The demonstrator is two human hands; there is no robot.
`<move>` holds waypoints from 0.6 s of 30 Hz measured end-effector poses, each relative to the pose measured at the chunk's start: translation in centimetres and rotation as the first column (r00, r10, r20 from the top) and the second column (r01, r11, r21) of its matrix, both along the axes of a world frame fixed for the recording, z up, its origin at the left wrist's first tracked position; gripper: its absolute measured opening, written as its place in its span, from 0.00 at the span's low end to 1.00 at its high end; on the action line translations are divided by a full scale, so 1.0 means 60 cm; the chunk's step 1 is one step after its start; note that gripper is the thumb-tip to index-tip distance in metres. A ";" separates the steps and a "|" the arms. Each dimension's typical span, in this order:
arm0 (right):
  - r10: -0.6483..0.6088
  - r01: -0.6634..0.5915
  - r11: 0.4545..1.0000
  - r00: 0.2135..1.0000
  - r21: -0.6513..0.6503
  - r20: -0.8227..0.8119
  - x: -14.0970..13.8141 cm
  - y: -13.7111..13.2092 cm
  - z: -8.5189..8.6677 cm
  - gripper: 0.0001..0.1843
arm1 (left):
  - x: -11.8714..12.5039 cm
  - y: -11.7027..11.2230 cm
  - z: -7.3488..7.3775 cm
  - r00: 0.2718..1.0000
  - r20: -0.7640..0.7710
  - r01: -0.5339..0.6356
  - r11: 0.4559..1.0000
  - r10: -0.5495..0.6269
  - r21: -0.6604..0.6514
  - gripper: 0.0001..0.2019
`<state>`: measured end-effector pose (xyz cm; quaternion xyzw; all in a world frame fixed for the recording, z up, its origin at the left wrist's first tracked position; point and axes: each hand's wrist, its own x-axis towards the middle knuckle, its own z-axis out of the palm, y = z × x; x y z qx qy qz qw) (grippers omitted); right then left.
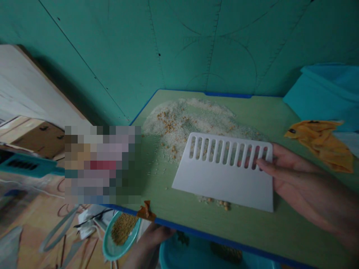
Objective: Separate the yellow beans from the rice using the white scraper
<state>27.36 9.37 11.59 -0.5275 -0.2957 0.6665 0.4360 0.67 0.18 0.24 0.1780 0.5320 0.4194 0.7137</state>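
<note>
My right hand [291, 175] grips the right end of a white plastic scraper [224, 175] with a row of slots along its top, held flat over a green table [252, 224] with a blue edge. Behind the scraper lies a spread of white rice mixed with yellow grains [179, 119]. A few yellow grains [221, 203] sit by the scraper's near edge. My left hand [153, 239] is below the table's front edge, beside a teal plate of yellow grains [122, 233]; its fingers are mostly hidden.
A crumpled yellow cloth [319, 142] lies at the table's right, with a blue box [325, 93] behind it. A blue tub [196, 254] sits under the front edge. A green wall stands behind. A blurred patch covers the left.
</note>
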 end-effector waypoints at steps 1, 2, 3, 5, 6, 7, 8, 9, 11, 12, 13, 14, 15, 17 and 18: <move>-0.004 0.004 1.000 1.000 -0.001 -0.013 0.001 0.000 -0.001 0.17 | 0.002 0.000 0.001 1.000 0.017 -0.002 1.000 0.002 -0.001 0.11; -0.005 0.005 1.000 1.000 -0.002 -0.026 0.002 0.000 -0.002 0.18 | 0.003 0.001 0.002 1.000 0.028 -0.005 1.000 0.005 -0.001 0.10; -0.007 0.006 1.000 0.999 -0.006 -0.036 0.002 0.000 -0.003 0.19 | 0.004 0.001 0.001 0.999 0.031 -0.009 1.000 0.009 0.002 0.09; -0.006 0.005 1.000 0.999 -0.016 -0.040 0.003 0.000 -0.005 0.18 | 0.003 0.003 -0.004 1.000 0.022 -0.009 1.000 0.009 0.003 0.09; -0.003 0.002 1.000 0.999 -0.018 -0.035 0.003 0.000 -0.005 0.18 | 0.002 0.003 -0.006 1.000 0.016 -0.007 1.000 0.007 0.001 0.08; 0.005 -0.005 1.000 1.000 -0.018 -0.029 0.002 0.000 -0.006 0.17 | 0.001 0.004 -0.008 1.000 0.007 -0.005 1.000 0.005 -0.003 0.08; 0.014 -0.014 1.000 1.000 -0.013 -0.021 0.002 0.000 -0.007 0.17 | 0.000 0.004 -0.009 1.000 -0.001 -0.003 1.000 0.003 -0.005 0.08; 0.025 -0.025 1.000 1.000 -0.006 -0.013 0.002 0.000 -0.007 0.18 | 0.000 0.003 -0.009 1.000 -0.007 -0.004 1.000 0.004 -0.009 0.08; 0.065 -0.065 0.998 0.998 -0.001 0.007 0.002 -0.001 -0.009 0.18 | 0.001 0.002 -0.004 1.000 -0.006 -0.016 1.000 0.016 -0.021 0.11; 0.091 -0.091 0.996 0.996 -0.001 0.019 0.003 -0.001 -0.009 0.17 | 0.003 0.001 -0.001 1.000 -0.002 -0.024 0.999 0.024 -0.025 0.12; 0.116 -0.116 0.993 0.993 -0.004 0.030 0.004 -0.002 -0.010 0.16 | 0.004 0.001 0.003 1.000 0.006 -0.030 0.999 0.030 -0.026 0.13; 0.138 -0.138 0.990 0.990 -0.009 0.040 0.005 -0.004 -0.010 0.16 | 0.006 0.001 0.006 0.999 0.014 -0.034 0.999 0.034 -0.021 0.13; 0.152 -0.151 0.988 0.987 -0.014 0.046 0.005 -0.005 -0.009 0.16 | 0.007 0.001 0.008 0.999 0.021 -0.032 0.999 0.033 -0.013 0.13; 0.149 -0.148 0.989 0.988 -0.019 0.051 0.004 -0.009 -0.008 0.16 | 0.007 0.000 0.007 0.999 0.029 -0.018 1.000 0.018 0.009 0.12; 0.140 -0.140 0.990 0.989 -0.019 0.047 0.003 -0.010 -0.006 0.16 | 0.006 -0.001 0.002 1.000 0.030 -0.009 1.000 0.009 0.015 0.12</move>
